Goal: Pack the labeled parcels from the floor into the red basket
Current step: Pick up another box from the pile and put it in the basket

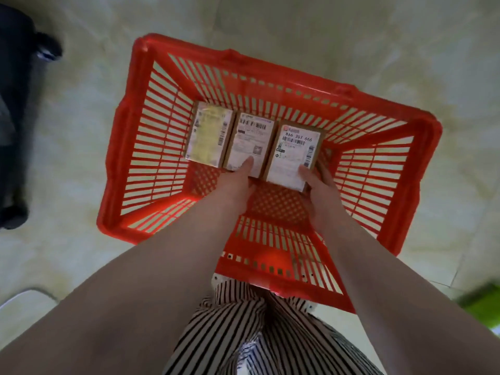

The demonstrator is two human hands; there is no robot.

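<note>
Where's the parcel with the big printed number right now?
Inside the red plastic basket, rightmost of three, beside the middle labeled parcel, gripped by the right hand.

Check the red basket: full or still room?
Still room. Three labeled parcels lie side by side along the far end of the red basket; the mesh floor nearer the person is bare.

Red basket (422, 136); brown white-labelled parcels (293, 154); black-white striped trousers (243, 334).

Red basket (140, 125) on pale tile floor (405, 50), dark object (16, 104) nearby.
</note>
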